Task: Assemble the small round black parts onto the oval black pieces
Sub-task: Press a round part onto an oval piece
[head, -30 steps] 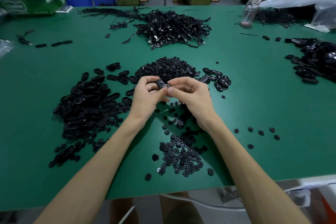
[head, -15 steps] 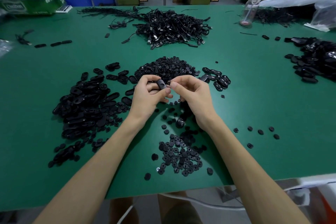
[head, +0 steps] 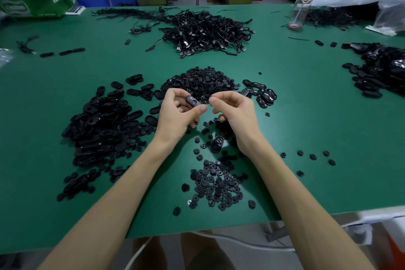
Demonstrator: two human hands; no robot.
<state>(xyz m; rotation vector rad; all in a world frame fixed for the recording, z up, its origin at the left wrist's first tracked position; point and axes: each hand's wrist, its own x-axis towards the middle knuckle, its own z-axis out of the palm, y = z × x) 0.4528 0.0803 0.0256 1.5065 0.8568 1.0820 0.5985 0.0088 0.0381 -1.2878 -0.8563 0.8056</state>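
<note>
Filling most of the frame: green table [head: 306, 116]. Heaped at left centre: glossy black ovals [head: 100, 129], flat, many with a recessed slot. Upper centre: tangled black cables [head: 203, 33]. Mid-frame, just above the hands: mound of matt round parts [head: 199, 81], small discs with a hub; more of the same scattered thinly at lower centre, between the forearms. At centre, left hand [head: 175, 116], fingers curled, thumb and forefinger pinching one oval [head: 192, 101]. Just right of it, narrowly apart, right hand [head: 234, 114], fingers curled, thumb against forefinger; cannot tell whether anything pinched there. Held oval raised off the table, tilted, dark grey, with a small spot in its face.
</note>
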